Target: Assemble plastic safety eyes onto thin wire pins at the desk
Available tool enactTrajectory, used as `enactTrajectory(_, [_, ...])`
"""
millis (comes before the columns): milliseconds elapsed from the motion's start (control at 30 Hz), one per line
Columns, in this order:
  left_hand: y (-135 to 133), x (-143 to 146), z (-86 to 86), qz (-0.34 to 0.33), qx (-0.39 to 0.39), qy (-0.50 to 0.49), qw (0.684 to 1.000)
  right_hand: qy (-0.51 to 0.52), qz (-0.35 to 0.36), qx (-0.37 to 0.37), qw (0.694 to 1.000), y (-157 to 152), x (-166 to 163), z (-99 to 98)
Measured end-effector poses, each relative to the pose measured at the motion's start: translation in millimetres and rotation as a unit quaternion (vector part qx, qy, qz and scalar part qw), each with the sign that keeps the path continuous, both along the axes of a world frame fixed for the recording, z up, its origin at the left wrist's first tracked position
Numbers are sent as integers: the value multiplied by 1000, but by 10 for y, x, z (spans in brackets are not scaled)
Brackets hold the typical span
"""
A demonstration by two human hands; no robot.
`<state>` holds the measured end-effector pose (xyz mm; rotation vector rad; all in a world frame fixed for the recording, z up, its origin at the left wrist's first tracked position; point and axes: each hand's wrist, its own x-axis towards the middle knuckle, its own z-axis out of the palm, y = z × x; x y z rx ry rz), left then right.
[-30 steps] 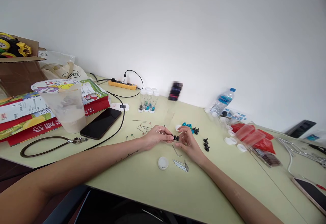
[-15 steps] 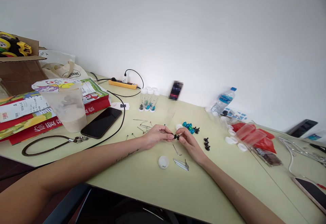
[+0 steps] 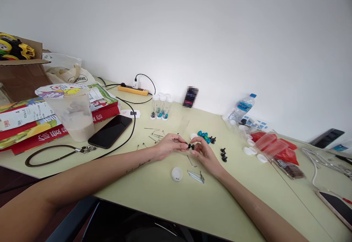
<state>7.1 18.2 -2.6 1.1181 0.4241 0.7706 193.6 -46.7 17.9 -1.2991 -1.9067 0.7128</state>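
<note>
From where I'm standing, the L hand (image 3: 172,146) has a small black piece (image 3: 191,146) pinched at thumb & fingertip, w/ what look like thin wires (image 3: 172,139) lying across its fingers. The R hand (image 3: 205,154) is curled round the piece's other end; can't tell if it's gripping or just touching. So the piece sits btwn both sets of fingertips, just above the table (image 3: 154,205). Best way, imo: let the L do the steadying, R do the fine work, & line both ends up straight b4 applying any force. Light pressure's prob enough; a part that tiny could pop out, so stay low. Watch the loose hex key (image 3: 191,161) right below & the white cap (image 3: 177,174) nearer the body, w/ tiny bits inside, too small to ID; a dropped wrist might knock it. Spare black pieces (image 3: 223,155) are just right of the R hand, fyi.
</note>
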Motion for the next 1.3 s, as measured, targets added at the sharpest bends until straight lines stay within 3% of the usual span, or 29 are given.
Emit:
enactTrajectory(700, [27,8,-22,3,-37,-18,999,10,-8,7,1000,41,43,-44])
enactTrajectory(1300, [41,14,-43,12,-46,-36,998,23,-26,61,998,15,64,-27])
